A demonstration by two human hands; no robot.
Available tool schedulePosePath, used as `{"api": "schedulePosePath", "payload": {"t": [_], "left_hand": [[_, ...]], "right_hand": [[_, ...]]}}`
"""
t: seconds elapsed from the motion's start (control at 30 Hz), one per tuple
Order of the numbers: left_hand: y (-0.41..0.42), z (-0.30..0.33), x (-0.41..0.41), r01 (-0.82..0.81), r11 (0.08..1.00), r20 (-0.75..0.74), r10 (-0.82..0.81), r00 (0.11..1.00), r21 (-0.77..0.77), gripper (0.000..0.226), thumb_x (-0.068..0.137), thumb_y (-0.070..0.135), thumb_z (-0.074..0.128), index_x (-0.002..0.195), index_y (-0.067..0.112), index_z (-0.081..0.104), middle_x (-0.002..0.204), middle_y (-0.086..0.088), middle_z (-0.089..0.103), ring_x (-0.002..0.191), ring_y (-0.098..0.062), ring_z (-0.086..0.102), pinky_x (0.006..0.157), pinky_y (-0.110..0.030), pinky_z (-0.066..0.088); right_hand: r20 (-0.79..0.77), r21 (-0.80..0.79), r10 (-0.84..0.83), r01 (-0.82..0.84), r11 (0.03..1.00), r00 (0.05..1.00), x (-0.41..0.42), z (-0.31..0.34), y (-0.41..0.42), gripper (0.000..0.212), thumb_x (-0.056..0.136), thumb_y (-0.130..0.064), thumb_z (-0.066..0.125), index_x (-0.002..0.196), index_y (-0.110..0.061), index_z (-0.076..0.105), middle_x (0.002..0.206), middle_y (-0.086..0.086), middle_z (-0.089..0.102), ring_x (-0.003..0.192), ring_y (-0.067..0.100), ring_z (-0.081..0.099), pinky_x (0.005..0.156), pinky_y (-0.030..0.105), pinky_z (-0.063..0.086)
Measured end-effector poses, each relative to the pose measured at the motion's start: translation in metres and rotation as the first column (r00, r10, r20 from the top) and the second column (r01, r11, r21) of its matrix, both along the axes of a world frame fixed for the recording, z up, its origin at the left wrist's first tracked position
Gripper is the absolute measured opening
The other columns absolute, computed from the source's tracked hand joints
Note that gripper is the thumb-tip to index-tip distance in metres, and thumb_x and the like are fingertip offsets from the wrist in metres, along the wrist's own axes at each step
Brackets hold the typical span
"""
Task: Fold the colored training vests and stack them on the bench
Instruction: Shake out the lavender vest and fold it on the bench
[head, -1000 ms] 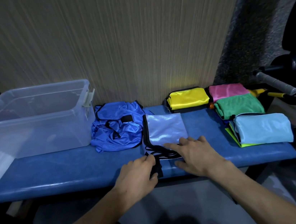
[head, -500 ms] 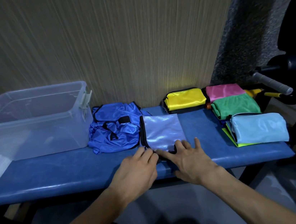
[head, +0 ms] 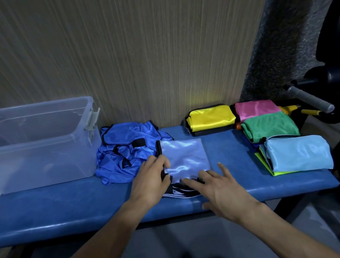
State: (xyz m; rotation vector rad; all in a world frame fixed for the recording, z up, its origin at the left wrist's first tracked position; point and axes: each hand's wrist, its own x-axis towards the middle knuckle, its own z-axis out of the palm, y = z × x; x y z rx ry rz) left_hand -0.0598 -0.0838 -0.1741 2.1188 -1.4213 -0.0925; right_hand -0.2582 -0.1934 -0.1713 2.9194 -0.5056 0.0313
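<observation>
The pale blue satin vest (head: pixel 185 159) lies mid-tabletop (head: pixel 56 208). Left hand (head: pixel 151 182) pinches its black-trimmed left edge; right hand (head: pixel 220 189), fingers straight, presses the near edge. Align edges, flatten creases, then fold.
</observation>
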Motion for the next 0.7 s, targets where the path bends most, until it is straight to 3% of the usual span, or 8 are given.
{"api": "schedulePosePath", "payload": {"t": [0.1,0.17,0.33,0.43,0.5,0.57,0.63,0.7], "left_hand": [[0.003,-0.003,0.005,0.049,0.997,0.035,-0.047,0.998,-0.067,0.005,0.094,0.033,0.069,0.089,0.032,0.067,0.094,0.016,0.053,0.092,-0.009,0.049,0.077,-0.036,0.05],[0.006,-0.008,0.012,0.087,0.995,0.045,-0.085,0.995,-0.044,0.025,0.098,0.048,0.059,0.09,0.029,0.073,0.095,0.016,0.057,0.092,-0.009,0.05,0.08,-0.036,0.049],[0.025,-0.011,0.031,0.32,0.944,-0.155,-0.306,0.939,0.077,0.057,0.086,0.073,0.06,0.13,0.037,0.063,0.128,0.028,0.043,0.126,-0.001,0.038,0.105,-0.009,0.027],[0.027,-0.019,0.037,0.344,0.933,-0.167,-0.325,0.931,0.106,0.051,0.092,0.044,0.07,0.14,0.036,0.054,0.14,0.027,0.034,0.133,0.001,0.028,0.105,-0.001,0.011],[0.024,-0.022,0.032,0.317,0.947,-0.179,-0.304,0.936,0.046,0.035,0.098,0.024,0.064,0.132,0.033,0.059,0.14,0.03,0.035,0.128,0.001,0.03,0.106,-0.007,0.016],[0.023,-0.023,0.028,0.286,0.957,-0.178,-0.275,0.945,0.039,0.022,0.102,0.032,0.056,0.12,0.022,0.065,0.141,0.031,0.036,0.125,0.001,0.031,0.107,-0.013,0.023],[0.024,-0.021,0.022,0.25,0.968,-0.221,-0.242,0.945,0.011,0.053,0.101,0.059,0.041,0.101,0.012,0.066,0.131,0.03,0.046,0.12,0.001,0.034,0.106,-0.016,0.026],[0.026,-0.021,0.013,0.164,0.986,-0.247,-0.169,0.954,-0.041,0.07,0.093,0.077,0.028,0.076,0.014,0.053,0.093,0.021,0.053,0.103,-0.001,0.041,0.095,-0.018,0.033]], "right_hand": [[-0.007,0.142,0.009,-0.008,0.99,1.0,-0.005,0.012,-0.01,0.08,0.09,-0.035,0.07,0.156,-0.042,0.025,0.134,-0.003,0.048,0.13,0.023,0.05,0.121,0.051,0.018],[0.013,0.185,0.009,-0.012,0.983,1.0,-0.005,0.017,-0.015,0.073,0.096,-0.032,0.062,0.157,-0.042,0.023,0.135,-0.007,0.047,0.131,0.019,0.049,0.122,0.042,0.018],[0.17,0.35,-0.001,-0.06,0.935,0.985,-0.006,0.007,-0.033,0.057,0.095,-0.028,0.056,0.15,-0.035,0.041,0.128,-0.007,0.059,0.114,0.021,0.06,0.1,0.034,0.044],[0.309,0.54,-0.125,-0.066,0.839,0.943,-0.007,0.008,-0.039,0.042,0.096,-0.025,0.062,0.137,-0.031,0.051,0.118,-0.009,0.068,0.088,0.007,0.059,0.082,0.023,0.044],[0.314,0.635,-0.217,-0.034,0.772,0.924,-0.009,0.007,-0.042,0.032,0.098,-0.024,0.064,0.128,-0.033,0.054,0.1,-0.016,0.065,0.082,0.004,0.058,0.077,0.022,0.042],[0.321,0.754,-0.302,-0.05,0.654,0.898,-0.013,0.006,-0.047,0.022,0.099,-0.024,0.064,0.118,-0.032,0.057,0.094,-0.013,0.066,0.089,0.007,0.062,0.082,0.029,0.048],[0.343,0.847,-0.371,-0.114,0.519,0.863,-0.018,0.006,-0.052,0.012,0.101,-0.022,0.062,0.113,-0.024,0.061,0.102,0.007,0.07,0.096,0.023,0.065,0.089,0.038,0.05],[0.348,0.874,-0.409,-0.134,0.466,0.844,-0.022,0.008,-0.054,0.007,0.102,-0.018,0.06,0.107,-0.018,0.066,0.098,0.01,0.071,0.088,0.016,0.064,0.085,0.029,0.05]]}}
